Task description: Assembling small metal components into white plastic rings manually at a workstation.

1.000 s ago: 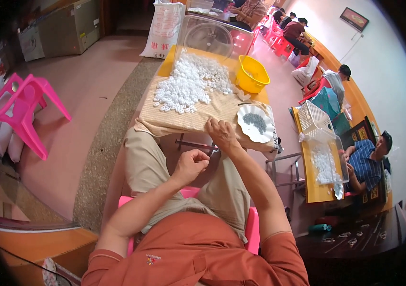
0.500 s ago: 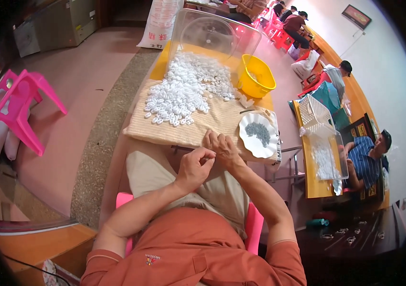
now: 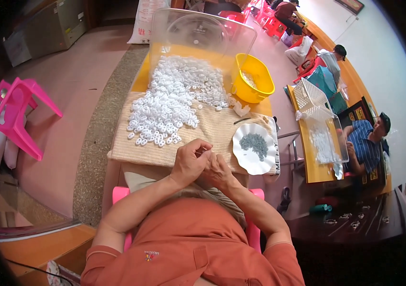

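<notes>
My left hand point(image 3: 189, 161) and my right hand point(image 3: 217, 171) meet at the near edge of a beige ribbed cloth point(image 3: 129, 145). The fingers of both are curled and pinched; whatever is between them is too small or hidden to make out. Beyond my left hand lies a big pile of small white oval plastic pieces with holes point(image 3: 167, 107). A white scalloped plate point(image 3: 253, 164) sits to the right of my right hand, holding a heap of tiny grey-green pieces point(image 3: 254, 144).
A clear plastic bin point(image 3: 198, 40) stands tipped behind the pile. Beside it is a yellow tub point(image 3: 253, 90) with small pieces inside. A pink stool point(image 3: 17, 114) stands at left. Across the aisle, a person in a striped shirt point(image 3: 367, 138) sits by another table point(image 3: 317, 174).
The view has shifted, so the table appears slightly lower and further left. My hands, slightly apart before, are now together, with the left fingers raised beside the right ones.
</notes>
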`<move>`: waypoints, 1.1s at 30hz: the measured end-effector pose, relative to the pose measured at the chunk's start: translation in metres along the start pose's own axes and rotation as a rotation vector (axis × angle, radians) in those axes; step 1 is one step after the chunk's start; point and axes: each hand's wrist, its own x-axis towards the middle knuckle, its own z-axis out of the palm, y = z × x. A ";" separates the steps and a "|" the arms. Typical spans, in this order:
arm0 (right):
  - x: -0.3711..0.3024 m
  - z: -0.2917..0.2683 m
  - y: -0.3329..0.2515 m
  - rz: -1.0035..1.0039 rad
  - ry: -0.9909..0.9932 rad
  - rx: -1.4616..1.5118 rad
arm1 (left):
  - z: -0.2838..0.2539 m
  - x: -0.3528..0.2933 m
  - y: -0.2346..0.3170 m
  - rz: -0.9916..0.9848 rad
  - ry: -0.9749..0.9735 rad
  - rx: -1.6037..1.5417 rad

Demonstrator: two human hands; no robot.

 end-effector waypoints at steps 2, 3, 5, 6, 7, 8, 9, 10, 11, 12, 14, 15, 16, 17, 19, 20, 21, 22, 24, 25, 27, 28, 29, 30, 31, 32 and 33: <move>-0.001 0.001 0.001 0.013 -0.013 -0.022 | -0.001 0.009 -0.002 0.006 -0.032 0.022; -0.001 -0.001 0.003 0.001 -0.058 -0.031 | -0.002 0.013 -0.003 0.003 -0.039 0.022; 0.001 -0.006 0.003 -0.002 -0.107 -0.036 | -0.004 0.016 -0.005 -0.029 -0.057 0.010; 0.004 -0.009 0.003 0.006 -0.105 -0.052 | -0.005 0.016 -0.007 -0.033 -0.063 0.013; 0.005 -0.010 0.006 0.011 -0.103 -0.070 | -0.005 0.018 -0.009 -0.032 -0.065 0.000; 0.006 -0.012 0.007 0.013 -0.106 -0.068 | -0.005 0.020 -0.010 -0.032 -0.065 -0.012; 0.007 -0.013 0.008 0.017 -0.094 -0.069 | -0.004 0.021 -0.011 -0.035 -0.067 -0.012; 0.007 -0.013 0.009 0.022 -0.084 -0.070 | -0.004 0.023 -0.012 -0.054 -0.075 -0.020; 0.007 -0.012 0.009 0.024 -0.087 -0.067 | -0.003 0.025 -0.013 -0.072 -0.082 -0.028; 0.006 -0.010 0.009 0.027 -0.066 -0.071 | -0.003 0.027 -0.014 -0.077 -0.085 -0.028; 0.008 -0.010 0.009 0.032 -0.048 -0.070 | -0.003 0.031 -0.016 -0.064 -0.069 -0.024; 0.009 -0.011 0.009 0.036 -0.060 -0.070 | -0.003 0.033 -0.017 -0.069 -0.071 -0.024; 0.011 -0.014 0.009 0.041 -0.074 -0.069 | -0.003 0.035 -0.016 -0.084 -0.072 -0.044; 0.013 -0.016 0.010 0.045 -0.078 -0.065 | -0.003 0.037 -0.016 -0.099 -0.073 -0.064; 0.016 -0.019 0.012 0.050 -0.054 -0.030 | -0.003 0.039 -0.019 -0.102 -0.083 -0.054; 0.015 -0.018 0.012 0.054 -0.057 -0.029 | -0.003 0.040 -0.020 -0.099 -0.089 -0.046; 0.013 -0.018 0.011 0.031 -0.082 -0.037 | -0.002 0.040 -0.020 -0.102 -0.093 -0.045; 0.012 -0.017 0.011 0.008 -0.108 -0.046 | -0.001 0.040 -0.019 -0.110 -0.083 -0.053; 0.010 -0.014 0.012 0.009 -0.100 -0.042 | 0.001 0.040 -0.020 -0.120 -0.075 -0.061; 0.010 -0.013 0.011 0.007 -0.089 -0.038 | 0.000 0.041 -0.021 -0.124 -0.086 -0.062; 0.010 -0.014 0.010 0.012 -0.099 -0.030 | 0.000 0.040 -0.024 -0.131 -0.097 -0.061; 0.010 -0.014 0.010 0.015 -0.108 -0.026 | 0.001 0.041 -0.026 -0.129 -0.097 -0.066; 0.010 -0.014 0.009 0.015 -0.107 -0.024 | 0.001 0.041 -0.028 -0.128 -0.097 -0.070; 0.009 -0.013 0.008 0.027 -0.113 -0.014 | 0.002 0.041 -0.029 -0.130 -0.096 -0.069; 0.009 -0.012 0.006 0.038 -0.118 -0.004 | 0.002 0.041 -0.030 -0.125 -0.104 -0.065; 0.009 -0.012 0.006 0.036 -0.118 0.000 | 0.002 0.041 -0.031 -0.119 -0.113 -0.062; 0.010 -0.012 0.007 0.045 -0.118 0.008 | 0.002 0.042 -0.032 -0.123 -0.110 -0.061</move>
